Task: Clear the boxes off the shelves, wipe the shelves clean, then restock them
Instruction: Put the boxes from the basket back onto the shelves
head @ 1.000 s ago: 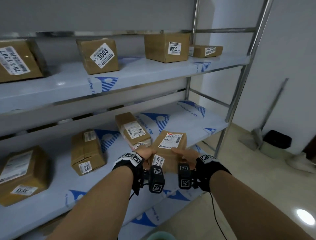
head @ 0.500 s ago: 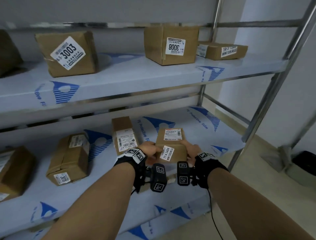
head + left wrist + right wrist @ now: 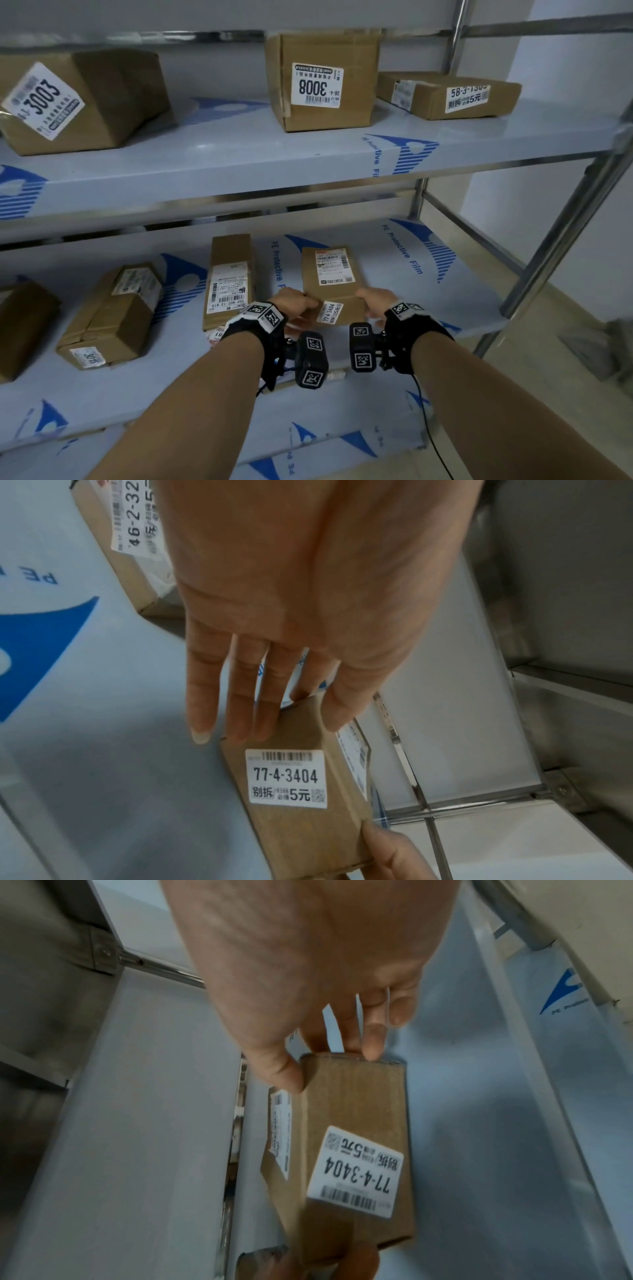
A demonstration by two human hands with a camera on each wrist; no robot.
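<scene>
We hold a small box labelled 77-4-3404 with our left hand and right hand, one at each near corner, over the lower shelf. Just left of this box lies a long flat box.

The small box labelled 77-4-3404 has gone from near the front edge of the lower shelf to deeper in, now lying beside the long flat box. Both the left hand and right hand (1 at each near corner) travelled forward with it.
</scene>
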